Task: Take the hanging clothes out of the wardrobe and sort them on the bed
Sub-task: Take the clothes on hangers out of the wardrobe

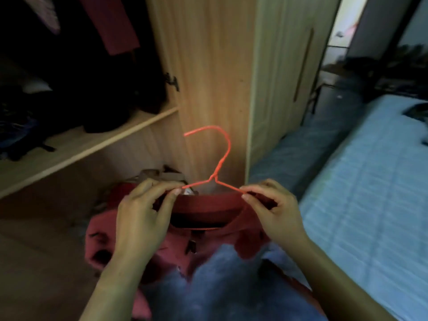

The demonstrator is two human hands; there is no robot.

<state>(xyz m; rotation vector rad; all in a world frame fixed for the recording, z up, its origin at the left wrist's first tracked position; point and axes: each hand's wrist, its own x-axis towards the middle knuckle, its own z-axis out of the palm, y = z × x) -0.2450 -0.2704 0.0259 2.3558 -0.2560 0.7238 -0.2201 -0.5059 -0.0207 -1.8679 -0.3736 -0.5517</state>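
Inside red garment (208, 206), hanger (218, 169) shoulders hidden; wardrobe clothes (111, 26) dark, indistinct; bed (370, 181) cut by right edge.

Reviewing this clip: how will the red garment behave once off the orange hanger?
Probably floppy: the red garment sags and bunches below the orange hanger. Likely light, as the left hand and right hand carry it by fingertip pinches at the collar.

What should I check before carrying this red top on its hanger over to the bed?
1. Left hand pinches one arm of the orange hanger: ok.
2. Right hand pinches the other arm: ok.
3. Hanger hook clear of the wardrobe: ok.
4. Red top on the hanger: ok.
5. Bare sheet on the bed nearby: ok.
6. Path underfoot to the bed: cannot tell, the top hides it.
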